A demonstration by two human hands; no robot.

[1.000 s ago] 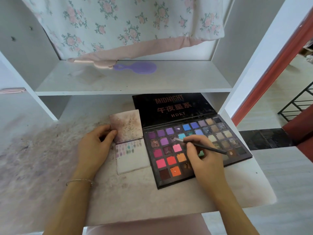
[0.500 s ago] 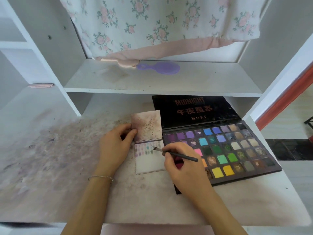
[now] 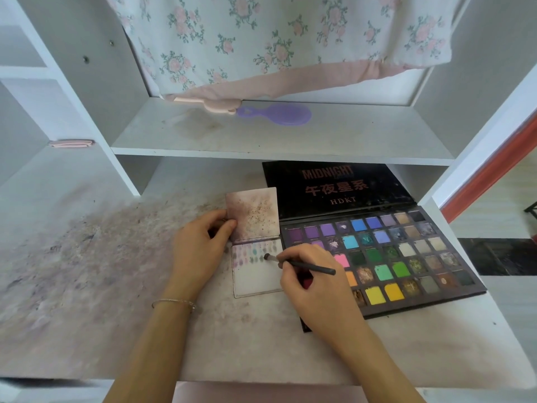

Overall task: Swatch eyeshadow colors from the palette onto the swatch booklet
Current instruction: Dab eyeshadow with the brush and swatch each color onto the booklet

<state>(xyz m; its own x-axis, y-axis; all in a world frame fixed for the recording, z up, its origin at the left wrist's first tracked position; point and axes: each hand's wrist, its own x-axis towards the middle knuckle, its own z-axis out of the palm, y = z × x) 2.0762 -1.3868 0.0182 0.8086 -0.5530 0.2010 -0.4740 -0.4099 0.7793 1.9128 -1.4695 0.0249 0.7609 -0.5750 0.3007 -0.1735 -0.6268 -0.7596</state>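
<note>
The swatch booklet [image 3: 257, 267] lies open on the worktop [image 3: 116, 330], right beside the left edge of the palette [image 3: 406, 257]. Its top flap stands up and its bottom page lies flat, with little rows of colour marks along the top of that page. The rest of the page is bare, so I think there is lots more to fill.

The left hand [image 3: 197, 251] has its thumb and fingers on the left edge of the flap. That likely keeps the booklet from sliding or flopping shut. The right hand [image 3: 313, 283] pinches a thin dark brush [image 3: 302, 264] like a pencil. The brush tip sits on the page at the end of a row, so a new mark is probably going down there.

The right hand and wrist cover the near-left colours of the palette, so those pans are hidden. The palette lid leans back under a white shelf [image 3: 290, 141]. A purple hairbrush [image 3: 276, 114] lies on that shelf, and flowery cloth [image 3: 276, 39] hangs above it. The worktop is smudged with old powder.
</note>
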